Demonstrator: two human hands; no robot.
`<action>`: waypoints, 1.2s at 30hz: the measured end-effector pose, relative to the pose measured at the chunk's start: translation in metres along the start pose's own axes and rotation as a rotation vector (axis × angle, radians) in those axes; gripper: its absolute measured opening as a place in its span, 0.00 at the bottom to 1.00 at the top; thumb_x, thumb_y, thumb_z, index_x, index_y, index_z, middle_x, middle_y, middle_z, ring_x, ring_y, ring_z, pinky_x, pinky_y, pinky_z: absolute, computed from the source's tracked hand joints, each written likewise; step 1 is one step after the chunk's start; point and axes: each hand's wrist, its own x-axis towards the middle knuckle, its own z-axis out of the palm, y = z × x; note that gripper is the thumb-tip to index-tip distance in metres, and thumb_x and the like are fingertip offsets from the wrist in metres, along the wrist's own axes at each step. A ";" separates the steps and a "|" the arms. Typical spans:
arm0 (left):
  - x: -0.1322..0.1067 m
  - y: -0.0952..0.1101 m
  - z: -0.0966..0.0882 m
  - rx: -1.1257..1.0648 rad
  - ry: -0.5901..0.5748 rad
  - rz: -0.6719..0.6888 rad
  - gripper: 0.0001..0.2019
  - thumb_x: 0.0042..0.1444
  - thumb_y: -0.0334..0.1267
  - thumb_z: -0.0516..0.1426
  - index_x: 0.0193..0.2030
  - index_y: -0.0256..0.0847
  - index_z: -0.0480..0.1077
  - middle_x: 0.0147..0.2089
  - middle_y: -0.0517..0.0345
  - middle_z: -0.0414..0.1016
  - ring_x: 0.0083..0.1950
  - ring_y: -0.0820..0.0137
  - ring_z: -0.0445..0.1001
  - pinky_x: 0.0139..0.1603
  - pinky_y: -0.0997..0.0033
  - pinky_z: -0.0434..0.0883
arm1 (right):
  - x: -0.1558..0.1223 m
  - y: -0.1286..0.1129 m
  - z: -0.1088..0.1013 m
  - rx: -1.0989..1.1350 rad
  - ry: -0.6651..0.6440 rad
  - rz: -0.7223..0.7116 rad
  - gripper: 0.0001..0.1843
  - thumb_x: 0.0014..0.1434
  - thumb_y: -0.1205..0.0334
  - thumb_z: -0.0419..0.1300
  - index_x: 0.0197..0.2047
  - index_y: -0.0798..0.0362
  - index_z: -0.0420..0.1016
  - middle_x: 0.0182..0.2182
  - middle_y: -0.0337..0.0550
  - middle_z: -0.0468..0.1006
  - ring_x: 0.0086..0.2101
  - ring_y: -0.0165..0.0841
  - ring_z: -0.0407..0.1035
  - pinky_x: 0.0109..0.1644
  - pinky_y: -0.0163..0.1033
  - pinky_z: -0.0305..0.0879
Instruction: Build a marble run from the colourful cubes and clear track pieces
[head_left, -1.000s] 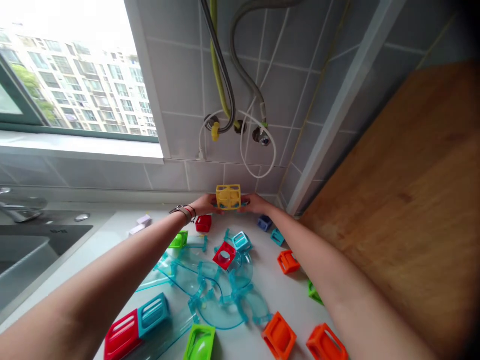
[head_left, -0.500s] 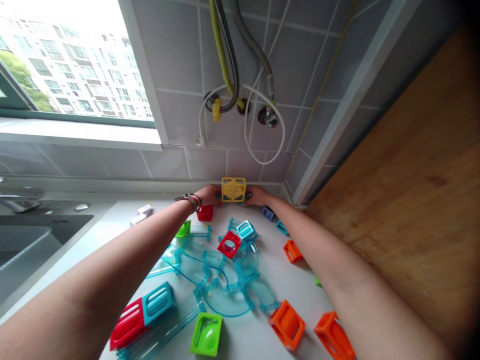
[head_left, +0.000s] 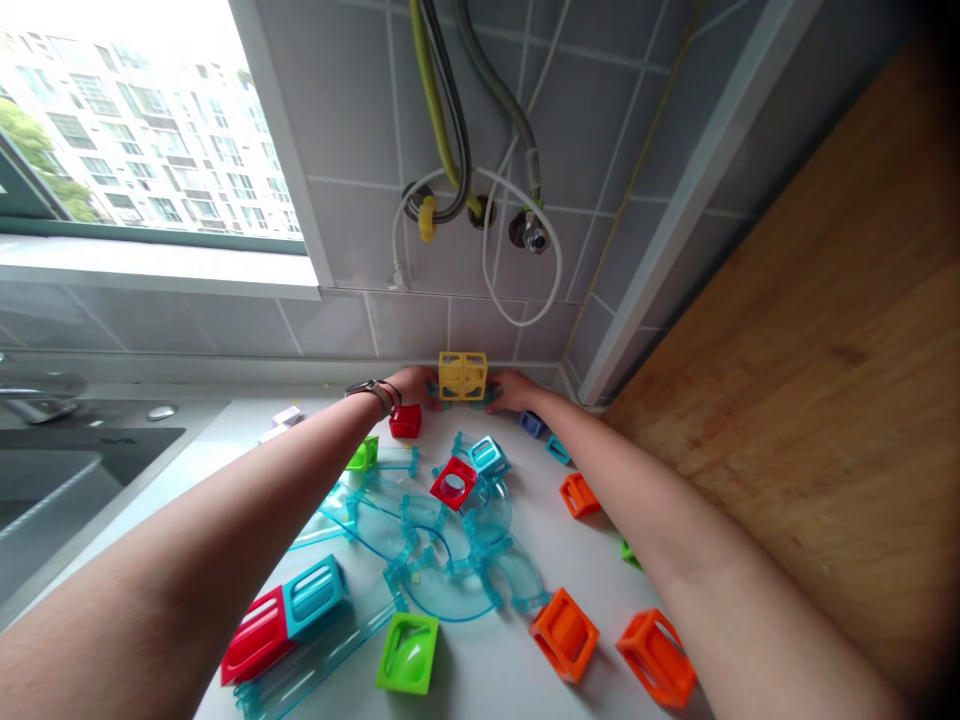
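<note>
At the far end of the white counter point(head_left: 487, 670), against the tiled wall, both my hands hold a yellow open-frame cube point(head_left: 462, 375). My left hand point(head_left: 412, 385) grips its left side and my right hand point(head_left: 514, 390) grips its right side, fingers closed on it. A teal piece shows just under the cube, between my fingers. My left wrist wears a watch and a bracelet. A red cube point(head_left: 406, 421) lies right below my left hand.
Clear blue curved track pieces point(head_left: 435, 545) lie mid-counter with a red cube point(head_left: 452, 483) and a teal cube point(head_left: 488, 455) on them. Orange cubes point(head_left: 565, 634), a green cube point(head_left: 408, 653) and a joined red-and-teal block point(head_left: 285, 618) lie nearer. Sink point(head_left: 45, 500) at left, wooden panel point(head_left: 825, 350) at right.
The view has shifted a little, so the hoses and the wall sit higher in the frame. My hands stay on the yellow cube by the wall, now slightly lower toward the counter.
</note>
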 end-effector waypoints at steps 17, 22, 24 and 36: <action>-0.154 0.084 -0.055 0.092 0.263 -0.150 0.16 0.68 0.43 0.60 0.58 0.39 0.72 0.57 0.48 0.76 0.53 0.61 0.78 0.53 0.53 0.78 | -0.139 -0.078 -0.089 -0.257 0.138 0.082 0.28 0.49 0.63 0.76 0.55 0.52 0.81 0.44 0.49 0.85 0.46 0.44 0.79 0.52 0.41 0.72; -0.250 0.122 -0.026 -0.029 0.400 0.055 0.10 0.66 0.41 0.59 0.52 0.44 0.76 0.49 0.52 0.83 0.50 0.62 0.82 0.52 0.64 0.77 | -0.212 -0.127 -0.070 -0.171 0.208 -0.046 0.21 0.58 0.62 0.70 0.55 0.53 0.81 0.43 0.48 0.85 0.44 0.39 0.79 0.51 0.41 0.72; -0.292 0.133 -0.003 -0.070 0.449 0.155 0.11 0.68 0.41 0.55 0.53 0.45 0.75 0.52 0.54 0.83 0.53 0.63 0.81 0.56 0.65 0.76 | -0.247 -0.146 -0.045 -0.127 0.245 -0.104 0.17 0.62 0.61 0.67 0.54 0.52 0.80 0.44 0.47 0.84 0.44 0.37 0.78 0.52 0.41 0.71; -0.385 0.109 0.109 -0.057 0.581 0.400 0.22 0.62 0.39 0.61 0.63 0.48 0.69 0.65 0.46 0.72 0.63 0.54 0.74 0.63 0.48 0.74 | -0.357 -0.194 0.126 0.361 0.471 -0.192 0.10 0.66 0.61 0.58 0.41 0.51 0.82 0.32 0.43 0.80 0.31 0.34 0.73 0.39 0.38 0.69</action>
